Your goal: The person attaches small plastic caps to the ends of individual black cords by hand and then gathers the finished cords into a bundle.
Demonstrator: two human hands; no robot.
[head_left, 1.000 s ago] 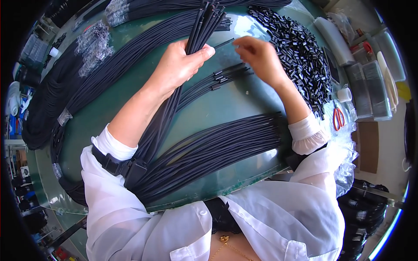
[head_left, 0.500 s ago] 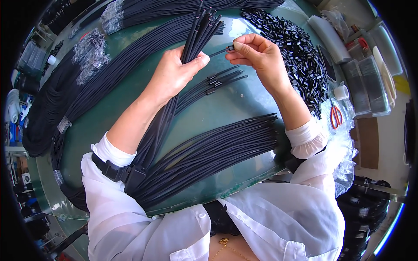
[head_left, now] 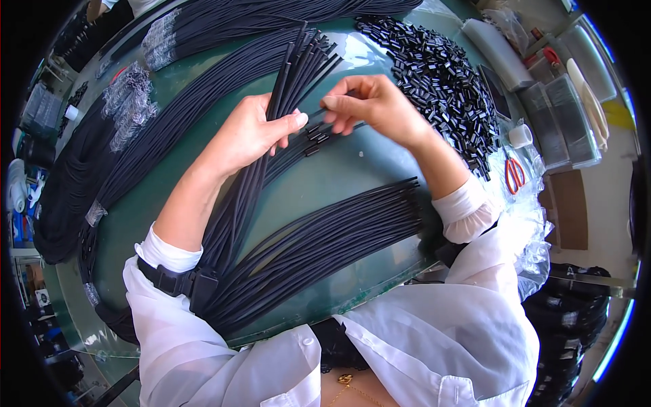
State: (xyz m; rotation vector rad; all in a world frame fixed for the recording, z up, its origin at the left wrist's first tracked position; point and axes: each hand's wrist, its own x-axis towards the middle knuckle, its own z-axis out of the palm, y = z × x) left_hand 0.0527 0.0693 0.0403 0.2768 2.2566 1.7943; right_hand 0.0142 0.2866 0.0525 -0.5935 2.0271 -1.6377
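My left hand (head_left: 254, 129) is closed round an upright bundle of thin black cables (head_left: 298, 64), whose ends fan out above the fist. Just right of it, my right hand (head_left: 373, 108) hovers with thumb and fingers pinched together; anything between the fingertips is hidden. Under the right fingers lie several loose black cables with short black sleeves (head_left: 316, 138) near their ends. A wide spread of black cables (head_left: 325, 237) rests on the green tabletop nearer my body, running out from under my left forearm.
A large heap of short black tubes (head_left: 441, 88) covers the right back of the table (head_left: 366, 169). Red-handled cutters (head_left: 514, 176), a white roll (head_left: 520, 136) and clear plastic bins (head_left: 566, 115) stand right of it. Long cable coils (head_left: 74, 180) in plastic wrap (head_left: 132, 102) curve round the left.
My right hand has moved left and slightly down toward the bundle; the sleeved cable end it pinched no longer shows in its fingers. My left hand keeps its hold, and the view has shifted slightly.
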